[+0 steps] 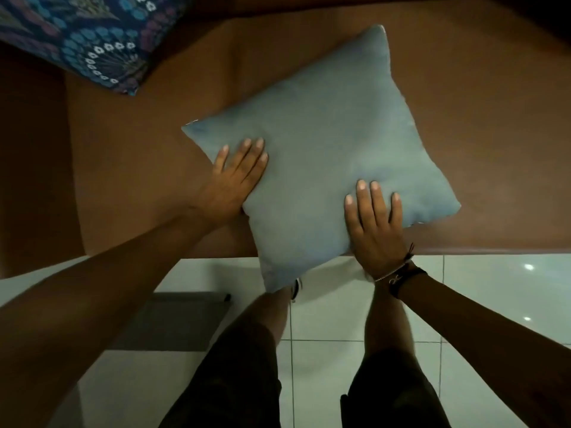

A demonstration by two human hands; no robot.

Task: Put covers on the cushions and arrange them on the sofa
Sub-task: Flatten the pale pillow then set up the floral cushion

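On brown sofa seat (463,118): grey cushion (324,143), both hands flat, fingers spread; white tiled floor (494,288) below.

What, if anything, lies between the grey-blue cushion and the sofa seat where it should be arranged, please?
Nothing visible does. The grey-blue cushion already lies on the brown sofa seat, one corner overhanging the front edge, under the left hand and right hand. The patterned cushion sits apart, far left.
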